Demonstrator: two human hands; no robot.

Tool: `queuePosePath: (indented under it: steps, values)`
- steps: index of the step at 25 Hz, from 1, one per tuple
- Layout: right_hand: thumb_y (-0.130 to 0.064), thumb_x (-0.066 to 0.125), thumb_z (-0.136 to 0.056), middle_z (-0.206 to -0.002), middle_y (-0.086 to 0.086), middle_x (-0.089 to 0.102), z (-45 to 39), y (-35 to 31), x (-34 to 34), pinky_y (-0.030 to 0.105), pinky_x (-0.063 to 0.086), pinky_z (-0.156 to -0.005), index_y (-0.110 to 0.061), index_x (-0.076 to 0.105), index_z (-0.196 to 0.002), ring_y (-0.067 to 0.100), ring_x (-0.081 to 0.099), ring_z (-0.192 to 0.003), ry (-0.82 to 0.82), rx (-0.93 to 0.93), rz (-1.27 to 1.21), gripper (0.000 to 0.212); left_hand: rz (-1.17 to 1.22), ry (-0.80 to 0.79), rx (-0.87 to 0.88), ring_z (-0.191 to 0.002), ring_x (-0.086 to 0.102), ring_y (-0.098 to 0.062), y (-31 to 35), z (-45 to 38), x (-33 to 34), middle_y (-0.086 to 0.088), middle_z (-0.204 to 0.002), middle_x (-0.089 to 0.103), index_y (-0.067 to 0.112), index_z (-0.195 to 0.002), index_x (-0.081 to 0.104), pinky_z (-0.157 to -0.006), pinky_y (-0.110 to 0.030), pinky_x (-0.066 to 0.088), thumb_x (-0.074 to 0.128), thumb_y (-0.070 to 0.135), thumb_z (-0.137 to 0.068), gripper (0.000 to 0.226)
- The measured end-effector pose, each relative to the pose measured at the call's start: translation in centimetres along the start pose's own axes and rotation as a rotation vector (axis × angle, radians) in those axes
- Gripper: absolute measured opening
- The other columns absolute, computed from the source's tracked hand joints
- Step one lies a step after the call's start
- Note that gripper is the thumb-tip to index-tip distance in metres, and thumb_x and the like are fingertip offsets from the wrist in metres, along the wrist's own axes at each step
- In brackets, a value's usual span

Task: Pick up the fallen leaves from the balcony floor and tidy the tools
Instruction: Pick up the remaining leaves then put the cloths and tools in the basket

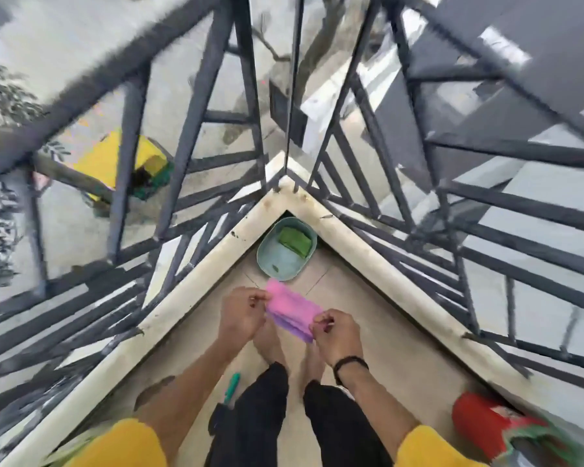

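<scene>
Leaves (295, 242), green, lie in one teal tub (267, 261) in the corner of a beige tiled balcony floor (378, 345), edged by a pale curb (189, 281) and grey railing (196, 106). Left hand (241, 311) and right hand (334, 333) each pinch one pink cloth (289, 308). One teal tool (232, 387) lies by the feet.

We are noting a dark metal railing (196, 106) enclosing the corner and a yellow vehicle (122, 160) standing below.
</scene>
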State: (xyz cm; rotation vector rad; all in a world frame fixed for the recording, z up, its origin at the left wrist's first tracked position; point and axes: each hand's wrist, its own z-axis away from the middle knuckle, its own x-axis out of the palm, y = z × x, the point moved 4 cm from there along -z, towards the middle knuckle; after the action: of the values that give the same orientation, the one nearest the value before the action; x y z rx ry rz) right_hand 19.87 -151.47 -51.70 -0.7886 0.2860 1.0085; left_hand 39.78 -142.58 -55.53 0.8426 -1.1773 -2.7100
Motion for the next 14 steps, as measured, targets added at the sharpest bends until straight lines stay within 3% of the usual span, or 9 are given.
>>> queuePosePath:
  steps: [3, 6, 10, 14]
  values:
    - [-0.014, 0.057, -0.081, -0.073, 0.01, 0.07, -12.8, 1.7, 6.9, 0.033, 0.053, -0.066, -0.01, 0.073, -0.074, 0.026, 0.065, -0.071, -0.06, -0.022, 0.179, 0.018, -0.246, -0.005, 0.11, -0.094, 0.071, -0.028, -4.6, -11.4, 4.2, -0.009, -0.099, 0.077, 0.012, -0.096, 0.081, -0.085, -0.024, 0.048, 0.058, 0.006, -0.083, 0.027]
    - [-0.027, 0.042, -0.088, -0.094, 0.024, 0.068, -24.4, 4.0, 13.9, 0.038, 0.048, -0.071, -0.003, 0.07, -0.093, 0.038, 0.065, -0.088, -0.148, -0.133, 0.41, 0.037, -0.359, -0.051, 0.181, -0.1, 0.067, -0.042, -9.5, -21.2, 9.2, -0.025, -0.103, 0.072, -0.004, -0.104, 0.076, -0.089, -0.029, 0.042, 0.052, 0.006, -0.075, 0.038]
    - [-0.022, 0.05, -0.091, -0.119, 0.026, 0.061, -34.2, 5.6, 20.7, 0.04, 0.051, -0.082, -0.002, 0.06, -0.12, 0.039, 0.064, -0.104, -0.238, -0.203, 0.525, 0.036, -0.565, -0.115, 0.048, -0.117, 0.059, -0.039, -14.7, -30.7, 14.0, -0.023, -0.122, 0.064, 0.007, -0.12, 0.07, -0.1, -0.042, 0.045, 0.053, 0.012, -0.09, 0.035]
    - [-0.03, 0.051, -0.09, -0.137, 0.024, 0.049, -39.4, 7.8, 24.7, 0.042, 0.052, -0.097, -0.006, 0.055, -0.129, 0.04, 0.061, -0.116, -0.36, -0.143, 0.638, 0.046, -0.775, -0.35, 0.014, -0.125, 0.053, -0.041, -19.2, -35.3, 17.5, -0.024, -0.129, 0.056, 0.006, -0.123, 0.061, -0.102, -0.047, 0.046, 0.054, 0.019, -0.088, 0.037]
